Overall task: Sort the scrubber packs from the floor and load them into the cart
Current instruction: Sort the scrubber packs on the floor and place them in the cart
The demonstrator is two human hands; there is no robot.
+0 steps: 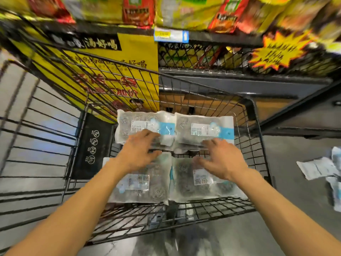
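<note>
Two bare forearms reach forward from the bottom edge into a black wire cart (258,137). The left hand (137,152) is spread open, palm down, fingers resting across the near edge of the far-left pack (140,124) and gripping nothing. The right hand (219,159) is also open with fingers splayed, lying flat over the seam between the far-right pack (204,127) and the near-right pack (191,183). Four clear scrubber packs lie flat in the cart in a two-by-two grid, edges touching; the near-left pack (140,183) sits under the left wrist. Each shows dark steel scrubbers through the plastic, with a white and blue label. More packs (317,168) lie on the grey floor (287,218) to the right of the cart, well apart from it. A black panel (92,146) with round warning icons hangs on the cart's left side. Beyond the cart stands a yellow sign (129,71) and a shelf (221,36) of red and yellow packets, blurred.
</note>
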